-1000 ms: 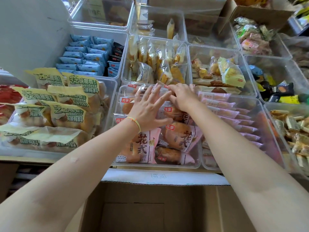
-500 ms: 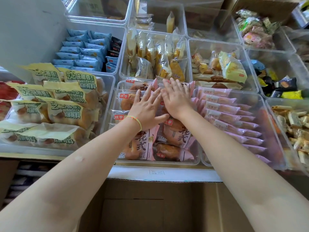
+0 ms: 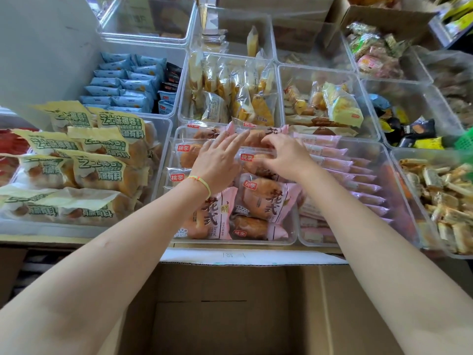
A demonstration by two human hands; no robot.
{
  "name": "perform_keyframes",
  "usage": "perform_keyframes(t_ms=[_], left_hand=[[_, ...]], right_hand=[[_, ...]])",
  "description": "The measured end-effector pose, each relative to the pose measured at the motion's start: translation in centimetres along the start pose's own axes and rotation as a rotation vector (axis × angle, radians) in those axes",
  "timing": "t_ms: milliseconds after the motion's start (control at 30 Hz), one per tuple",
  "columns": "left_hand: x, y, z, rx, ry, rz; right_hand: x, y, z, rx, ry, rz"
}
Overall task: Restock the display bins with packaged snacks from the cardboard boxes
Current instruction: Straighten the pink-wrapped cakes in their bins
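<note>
Left hand (image 3: pixel 217 163) flat, fingers straight, pressing down on the pink bread packs (image 3: pixel 266 198) mid-frame. Right hand (image 3: pixel 286 156) curled around one pack at the back row, pinching its edge. All sitting in the clear plastic bin (image 3: pixel 294 240) at centre. Probably best to hold the stack steady with the flat palm while nudging that pack into line, labels up. Crinkly, slippery film, soft puffy buns inside, so no squashing. Open cardboard box (image 3: pixel 230 316) at bottom of frame, matte brown, looking empty from here. Yellow-green bread packs (image 3: pixel 102 170) stacked at left.
</note>
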State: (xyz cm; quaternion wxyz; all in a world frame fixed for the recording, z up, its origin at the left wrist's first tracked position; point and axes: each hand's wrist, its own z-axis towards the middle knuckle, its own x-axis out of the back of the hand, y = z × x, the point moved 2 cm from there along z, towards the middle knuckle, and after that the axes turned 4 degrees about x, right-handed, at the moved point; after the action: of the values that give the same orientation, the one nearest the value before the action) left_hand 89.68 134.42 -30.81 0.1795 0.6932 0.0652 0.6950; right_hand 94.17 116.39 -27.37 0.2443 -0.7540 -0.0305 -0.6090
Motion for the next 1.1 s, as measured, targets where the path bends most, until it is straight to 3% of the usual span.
perform_keyframes(t_ms=[67,200,333,433,567,633,700,867,1000,1100], left_hand=[[0.0,0.6,-0.4,0.016,0.016,-0.019],[0.1,2.3,-1.3,-0.092,0.088,0.027],[-1.3,3.8,-2.0,-0.169,-0.094,0.242],[-1.8,4.2,-2.1,-0.127,-0.09,0.343],[-2.9,5.0,-2.9,-0.237,-0.145,0.41],[-3.4,4.8,-3.1,-0.211,-0.185,0.406],[-3.7,4.3,-2.7,-0.168,-0.203,0.416],[-4.2,4.5,-2.0,-0.119,-0.23,0.423],[-4.0,4.8,-1.5,-0.088,-0.291,0.418],[-3.0,5.2,-1.6,-0.102,-0.301,0.376]], right_hand=[[-0.9,0.0,-0.6,-0.006,-0.08,-0.085],[-1.2,-0.1,-0.7,0.009,0.03,-0.058],[-0.3,-0.1,0.0,0.045,0.206,-0.107],[-0.5,-0.3,0.5,0.021,0.305,-0.167],[-1.0,-1.2,0.7,-0.025,0.428,-0.136],[-0.7,-1.7,0.2,0.006,0.466,-0.11],[-0.5,-1.8,-0.7,0.003,0.441,-0.044],[-2.5,-0.2,-1.8,-0.123,0.069,-0.061],[-2.5,0.0,-1.9,-0.113,0.0,-0.009],[-1.6,-0.2,-3.1,-0.078,0.055,-0.002]])
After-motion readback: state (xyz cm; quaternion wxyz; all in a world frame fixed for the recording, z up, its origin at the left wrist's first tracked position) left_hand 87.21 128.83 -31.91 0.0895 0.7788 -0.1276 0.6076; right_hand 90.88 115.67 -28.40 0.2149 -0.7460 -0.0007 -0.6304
